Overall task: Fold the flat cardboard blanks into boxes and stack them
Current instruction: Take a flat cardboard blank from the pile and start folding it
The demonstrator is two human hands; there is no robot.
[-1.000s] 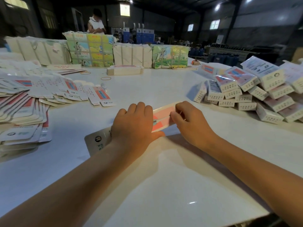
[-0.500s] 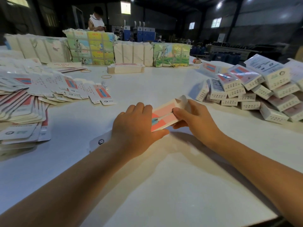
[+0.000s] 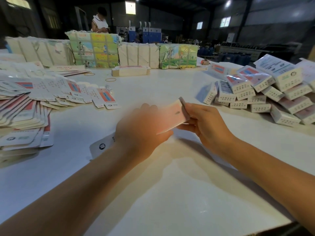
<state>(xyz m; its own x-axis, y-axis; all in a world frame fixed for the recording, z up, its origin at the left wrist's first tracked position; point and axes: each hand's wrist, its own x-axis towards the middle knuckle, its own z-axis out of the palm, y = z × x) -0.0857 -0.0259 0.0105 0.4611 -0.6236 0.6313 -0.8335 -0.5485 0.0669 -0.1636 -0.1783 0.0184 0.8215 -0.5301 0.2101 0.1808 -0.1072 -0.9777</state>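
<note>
Both hands hold one pink and white cardboard blank (image 3: 172, 116) just above the white table (image 3: 170, 193). My left hand (image 3: 141, 130), blurred by motion, grips its near end, and a white flap (image 3: 102, 147) sticks out behind that hand. My right hand (image 3: 204, 121) pinches the far end, where a grey flap stands up. A fanned heap of flat blanks (image 3: 34, 103) lies at the left. Folded boxes (image 3: 265, 92) are piled at the right.
Wrapped bundles of printed card (image 3: 95, 48) line the table's far side, with a small stack of blanks (image 3: 131, 70) and rubber bands (image 3: 110, 80) in front. A person (image 3: 100, 21) stands behind them. The table's front edge runs close at bottom right.
The blank lay pressed flat under both hands; it has since lifted off the table and tilted up at its right end. My right hand has shifted right to pinch the end flap.
</note>
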